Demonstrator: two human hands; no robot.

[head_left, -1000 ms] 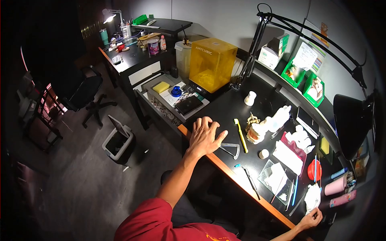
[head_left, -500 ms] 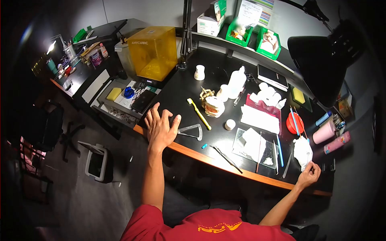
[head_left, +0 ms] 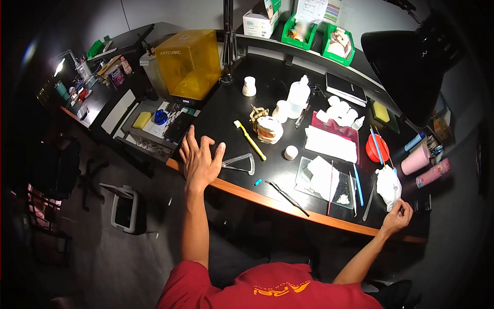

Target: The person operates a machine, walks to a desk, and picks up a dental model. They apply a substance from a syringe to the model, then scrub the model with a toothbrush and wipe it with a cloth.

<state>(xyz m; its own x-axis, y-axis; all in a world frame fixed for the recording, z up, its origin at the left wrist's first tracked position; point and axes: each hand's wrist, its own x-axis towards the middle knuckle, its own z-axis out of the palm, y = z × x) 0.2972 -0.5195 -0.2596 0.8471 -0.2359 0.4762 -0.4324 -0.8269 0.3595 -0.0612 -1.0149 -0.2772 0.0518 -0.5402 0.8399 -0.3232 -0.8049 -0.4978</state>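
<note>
My left hand (head_left: 200, 164) rests at the desk's front left edge, fingers spread and holding nothing. Beside its thumb lies a metal caliper gauge (head_left: 241, 163) with a curved scale. At the right end of the desk, my right hand (head_left: 397, 216) has its fingers closed on the lower end of a crumpled white tissue (head_left: 388, 186). A dental model (head_left: 269, 130) on a brass-coloured articulator (head_left: 258, 116) stands mid-desk. Near it is a yellow toothbrush (head_left: 250, 140). A black-handled tool (head_left: 288, 198) and a small blue piece (head_left: 258, 182) lie near the front edge.
A glass slab (head_left: 303, 186) bears white paper and a thin brush (head_left: 330, 188). Behind are a squeeze bottle (head_left: 298, 98), a red tray (head_left: 351, 135) and a red bowl (head_left: 376, 149). A black lamp (head_left: 401, 77) overhangs the right side; a yellow printer cover (head_left: 189, 64) stands left.
The camera view has shifted slightly, so the desk items appear a little higher and to the left. Both hands stay in nearly the same places, the right still at the tissue.
</note>
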